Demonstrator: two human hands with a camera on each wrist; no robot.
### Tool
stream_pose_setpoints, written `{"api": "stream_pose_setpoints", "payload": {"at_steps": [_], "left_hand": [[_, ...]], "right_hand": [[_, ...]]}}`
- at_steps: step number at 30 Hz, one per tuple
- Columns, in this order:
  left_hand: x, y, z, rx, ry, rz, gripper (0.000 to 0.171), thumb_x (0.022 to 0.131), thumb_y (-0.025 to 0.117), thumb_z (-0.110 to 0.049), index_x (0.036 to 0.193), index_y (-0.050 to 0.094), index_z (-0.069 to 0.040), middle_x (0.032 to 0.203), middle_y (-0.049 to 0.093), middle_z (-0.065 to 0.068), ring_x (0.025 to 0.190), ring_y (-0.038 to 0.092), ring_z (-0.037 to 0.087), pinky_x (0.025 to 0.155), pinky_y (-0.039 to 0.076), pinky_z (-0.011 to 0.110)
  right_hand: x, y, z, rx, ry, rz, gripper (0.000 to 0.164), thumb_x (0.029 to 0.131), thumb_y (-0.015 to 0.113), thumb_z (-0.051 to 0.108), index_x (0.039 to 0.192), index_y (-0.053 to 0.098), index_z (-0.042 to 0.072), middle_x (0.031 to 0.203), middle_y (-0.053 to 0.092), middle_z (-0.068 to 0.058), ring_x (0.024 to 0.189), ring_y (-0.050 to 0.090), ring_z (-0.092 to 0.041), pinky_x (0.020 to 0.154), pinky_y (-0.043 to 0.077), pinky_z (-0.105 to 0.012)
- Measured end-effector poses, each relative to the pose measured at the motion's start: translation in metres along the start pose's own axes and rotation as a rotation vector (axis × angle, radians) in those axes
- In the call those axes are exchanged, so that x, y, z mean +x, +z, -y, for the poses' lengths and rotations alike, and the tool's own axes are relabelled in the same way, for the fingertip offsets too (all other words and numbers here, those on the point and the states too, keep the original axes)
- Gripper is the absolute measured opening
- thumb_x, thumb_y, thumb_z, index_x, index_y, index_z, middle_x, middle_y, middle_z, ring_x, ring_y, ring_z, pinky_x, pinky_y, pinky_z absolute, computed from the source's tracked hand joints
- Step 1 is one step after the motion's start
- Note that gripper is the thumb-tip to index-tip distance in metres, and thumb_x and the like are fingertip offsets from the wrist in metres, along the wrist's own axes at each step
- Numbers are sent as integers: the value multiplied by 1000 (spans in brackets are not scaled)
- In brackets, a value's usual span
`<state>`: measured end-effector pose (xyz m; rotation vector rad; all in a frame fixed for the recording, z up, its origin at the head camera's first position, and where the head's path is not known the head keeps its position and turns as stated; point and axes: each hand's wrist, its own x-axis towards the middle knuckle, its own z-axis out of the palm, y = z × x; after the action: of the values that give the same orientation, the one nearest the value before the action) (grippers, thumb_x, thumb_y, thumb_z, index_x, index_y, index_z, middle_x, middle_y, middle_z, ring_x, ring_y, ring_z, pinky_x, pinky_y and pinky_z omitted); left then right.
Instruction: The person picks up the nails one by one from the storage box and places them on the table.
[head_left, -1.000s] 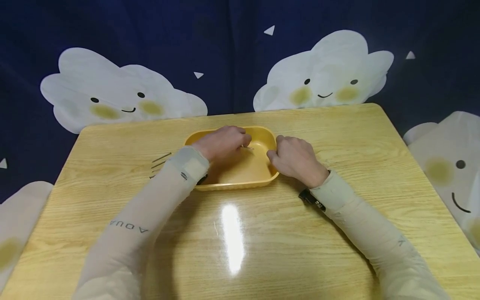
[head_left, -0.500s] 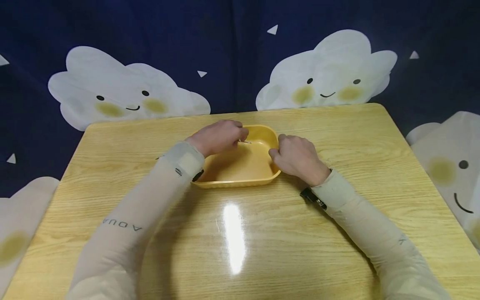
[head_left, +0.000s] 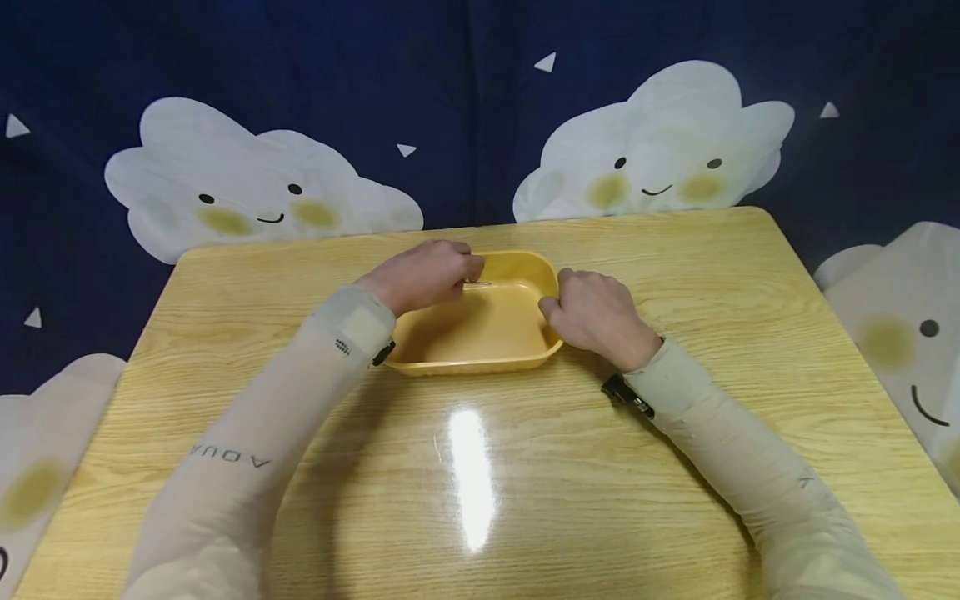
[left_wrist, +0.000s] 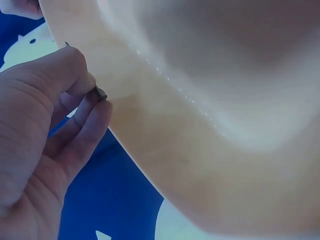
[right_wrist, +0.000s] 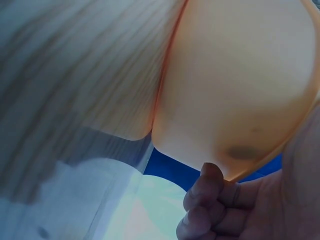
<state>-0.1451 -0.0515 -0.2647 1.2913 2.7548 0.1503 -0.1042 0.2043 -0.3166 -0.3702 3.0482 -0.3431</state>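
Observation:
A yellow plastic tray stands on the table, its far left corner hidden behind my left hand. That hand pinches a thin metal nail over the far side of the tray. Seen from the left wrist, the dark end of the nail pokes out between thumb and fingers, close to the tray wall, and its fine point shows above the knuckle. My right hand grips the tray's right rim, with curled fingertips at the edge in the right wrist view.
The wooden table reaches back to a dark blue curtain printed with clouds. My left forearm crosses the table's left side and covers part of it. A bright light reflection lies in front of the tray.
My left hand, with the nail, has moved left and slightly toward the far rim. The several thin nails lying left of the tray are now hidden by that forearm. My right hand keeps its grip.

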Motion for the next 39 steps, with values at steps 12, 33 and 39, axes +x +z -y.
{"api": "stream_pose_setpoints", "payload": {"at_steps": [12, 33, 39], "left_hand": [[-12, -2, 4, 0, 19, -41, 20, 85, 59, 11, 89, 66, -7, 84, 59, 7, 74, 53, 19, 71, 48, 30], [-37, -7, 15, -5, -52, 0, 19, 89, 61, 7, 100, 70, -6, 94, 66, 11, 78, 58, 22, 77, 55, 32], [-44, -10, 20, -11, -56, -28, 19, 87, 61, 9, 98, 69, -5, 92, 66, 11, 77, 57, 21, 74, 53, 32]], "right_hand": [[-1, -1, 0, 12, -13, 3, 33, 99, 45, 33, 83, 56, 7, 74, 56, -12, 67, 59, -31, 50, 42, -40], [-1, -2, 1, 4, -9, 6, 32, 99, 46, 33, 83, 55, 7, 75, 56, -12, 67, 58, -31, 50, 41, -39], [0, -2, 1, 1, -9, 11, 31, 99, 46, 33, 83, 55, 7, 74, 55, -11, 66, 57, -31, 50, 41, -38]]}}
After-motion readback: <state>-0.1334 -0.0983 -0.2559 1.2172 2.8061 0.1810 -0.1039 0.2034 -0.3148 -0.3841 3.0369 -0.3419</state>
